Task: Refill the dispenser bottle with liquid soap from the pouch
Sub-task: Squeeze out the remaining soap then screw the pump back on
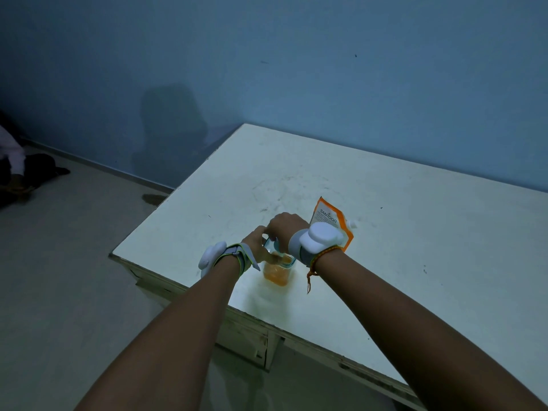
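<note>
A clear dispenser bottle (pixel 278 272) with orange liquid soap in its lower part stands near the front left of the white table (pixel 370 203). My left hand (pixel 257 243) grips the bottle's upper body from the left. My right hand (pixel 285 228) is closed over the bottle's top, hiding the neck and any cap or pump. The orange soap pouch (pixel 327 216) with a white spout (pixel 353 224) lies flat on the table just right of my right hand, partly hidden by the white device on my wrist.
The table's left edge and front edge are close to the bottle. A blue wall runs behind the table. A seated person (pixel 13 161) is on the floor at far left. A dark stain (pixel 154 198) marks the floor by the table's corner.
</note>
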Demonstrator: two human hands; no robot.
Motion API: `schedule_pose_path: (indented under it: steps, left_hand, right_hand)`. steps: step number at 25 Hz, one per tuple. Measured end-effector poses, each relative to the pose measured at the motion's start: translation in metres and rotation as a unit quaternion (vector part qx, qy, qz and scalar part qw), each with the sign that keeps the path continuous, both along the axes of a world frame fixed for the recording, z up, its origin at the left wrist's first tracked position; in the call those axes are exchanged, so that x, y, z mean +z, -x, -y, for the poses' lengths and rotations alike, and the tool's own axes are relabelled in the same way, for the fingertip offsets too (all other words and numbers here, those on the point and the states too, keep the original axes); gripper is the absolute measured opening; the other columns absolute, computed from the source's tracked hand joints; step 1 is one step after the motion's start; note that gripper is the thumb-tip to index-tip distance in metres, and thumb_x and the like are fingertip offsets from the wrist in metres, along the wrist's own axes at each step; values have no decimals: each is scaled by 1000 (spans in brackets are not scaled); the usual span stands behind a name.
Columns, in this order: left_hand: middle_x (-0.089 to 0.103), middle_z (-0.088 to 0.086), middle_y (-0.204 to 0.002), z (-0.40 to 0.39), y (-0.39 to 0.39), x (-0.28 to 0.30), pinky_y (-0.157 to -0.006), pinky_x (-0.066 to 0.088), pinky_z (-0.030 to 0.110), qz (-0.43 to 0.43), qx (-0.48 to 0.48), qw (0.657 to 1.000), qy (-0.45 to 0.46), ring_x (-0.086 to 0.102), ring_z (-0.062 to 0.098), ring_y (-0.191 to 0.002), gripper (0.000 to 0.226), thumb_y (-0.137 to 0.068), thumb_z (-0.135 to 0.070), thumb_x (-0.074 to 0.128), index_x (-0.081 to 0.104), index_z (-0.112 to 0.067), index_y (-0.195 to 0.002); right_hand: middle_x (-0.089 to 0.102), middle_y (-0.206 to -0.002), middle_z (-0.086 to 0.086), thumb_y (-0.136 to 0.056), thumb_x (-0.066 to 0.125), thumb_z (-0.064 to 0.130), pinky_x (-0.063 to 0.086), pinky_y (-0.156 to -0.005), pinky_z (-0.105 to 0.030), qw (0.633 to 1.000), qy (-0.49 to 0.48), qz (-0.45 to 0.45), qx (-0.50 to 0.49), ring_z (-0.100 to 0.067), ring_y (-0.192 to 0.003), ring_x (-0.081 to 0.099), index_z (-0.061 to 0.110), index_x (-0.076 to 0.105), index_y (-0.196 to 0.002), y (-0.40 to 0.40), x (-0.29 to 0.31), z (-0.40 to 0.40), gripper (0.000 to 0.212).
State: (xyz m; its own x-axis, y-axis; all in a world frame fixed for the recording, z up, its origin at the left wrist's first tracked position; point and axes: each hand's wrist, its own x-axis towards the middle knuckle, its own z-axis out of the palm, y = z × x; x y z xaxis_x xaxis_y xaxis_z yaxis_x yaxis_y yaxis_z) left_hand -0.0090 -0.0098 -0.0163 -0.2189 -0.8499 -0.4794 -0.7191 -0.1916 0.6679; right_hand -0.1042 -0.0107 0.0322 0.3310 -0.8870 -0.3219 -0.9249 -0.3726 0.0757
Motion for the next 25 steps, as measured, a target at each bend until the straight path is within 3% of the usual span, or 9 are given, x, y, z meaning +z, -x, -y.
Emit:
schedule_pose_path:
  steps: [2,5,7,9,11,16,19,21,25]
  left_hand:
    - [48,17,-136,0,0,0,-88,41,32,-12,9,1000,-2,47,22,-99,74,-76,-8,72,32,-8,-138]
    - [51,17,-127,-1,1,1,-95,43,35,-8,15,1000,-5,48,22,-98,73,-76,-4,70,31,-7,-138]
    - [49,16,-131,-1,2,2,-99,41,35,-5,10,1000,-7,50,28,-114,75,-78,-1,68,27,-6,-140]
    - [42,14,-142,-1,3,4,-102,37,34,3,2,1000,-5,44,29,-128,77,-79,-4,68,25,-7,-142]
    - [42,14,-143,-1,3,6,-100,39,35,3,3,1000,-9,45,29,-128,76,-79,-5,68,25,-8,-141]
    - [46,17,-140,-2,1,2,-89,39,30,-14,15,1000,-11,48,24,-105,72,-78,-1,68,29,-8,-139]
    - [42,15,-143,-1,3,5,-94,39,33,1,4,1000,-17,48,26,-117,75,-80,-1,65,23,-9,-142]
    - [39,14,-144,-1,4,8,-100,38,34,14,-1,1000,-14,45,26,-122,76,-80,-3,65,21,-8,-143]
    - [45,16,-140,-2,2,4,-86,38,28,15,12,1000,-5,48,30,-124,75,-79,-5,68,26,-9,-140]
  right_hand:
    - [67,-114,-11,-93,55,24,43,-70,-28,999,18,-9,-39,-27,-103,66,7,65,-113,4,-2,0,28]
    - [65,-113,-6,-91,55,40,43,-70,-29,997,54,-17,-59,-25,-101,65,17,62,-117,9,-4,-5,36]
    - [60,-120,-7,-88,58,30,47,-78,-33,999,37,-11,-33,-28,-108,61,19,56,-123,5,-6,-7,37]
    - [62,-113,-9,-89,56,13,48,-77,-34,1000,11,-10,-17,-30,-99,61,13,61,-114,-1,-6,-4,26]
    - [65,-94,-9,-89,56,9,46,-69,-30,999,5,-5,-35,-30,-87,63,8,65,-94,-4,-5,-1,11]
    - [69,-105,-8,-92,53,37,42,-65,-28,994,61,20,-87,-25,-91,68,12,65,-107,5,-13,-5,31]
    - [64,-111,-10,-90,58,23,42,-67,-30,998,27,21,-45,-27,-99,66,10,59,-116,0,-4,-5,30]
    - [64,-99,-11,-92,53,9,40,-69,-26,1000,1,4,-27,-29,-99,64,7,62,-110,-5,0,-3,20]
    - [65,-114,-15,-92,52,8,42,-70,-26,998,22,19,-56,-28,-105,65,2,63,-114,-4,-1,-4,25]
